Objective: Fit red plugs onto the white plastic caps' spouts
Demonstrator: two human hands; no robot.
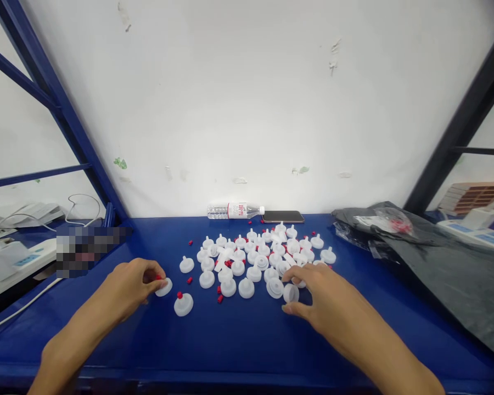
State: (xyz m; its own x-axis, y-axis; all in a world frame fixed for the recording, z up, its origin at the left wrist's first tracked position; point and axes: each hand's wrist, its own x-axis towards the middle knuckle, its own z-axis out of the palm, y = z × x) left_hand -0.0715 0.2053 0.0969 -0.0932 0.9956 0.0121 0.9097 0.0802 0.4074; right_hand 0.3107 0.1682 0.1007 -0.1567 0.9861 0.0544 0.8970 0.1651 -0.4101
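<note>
My left hand is closed at the left, its thumb and fingers pinching a small red cap on the spout of a white nozzle lid. Just right of it, another white nozzle lid stands upright with a red cap on its spout. My right hand is at the right front of the pile, thumb and forefinger apart around a tipped white lid whose hollow underside shows. Whether the fingers touch it, I cannot tell. Beside it lies another tipped lid.
A pile of white nozzle lids spreads over the blue table, with loose red caps among them. Behind lie a water bottle and a phone. A dark plastic bag covers the right side; a power strip is left.
</note>
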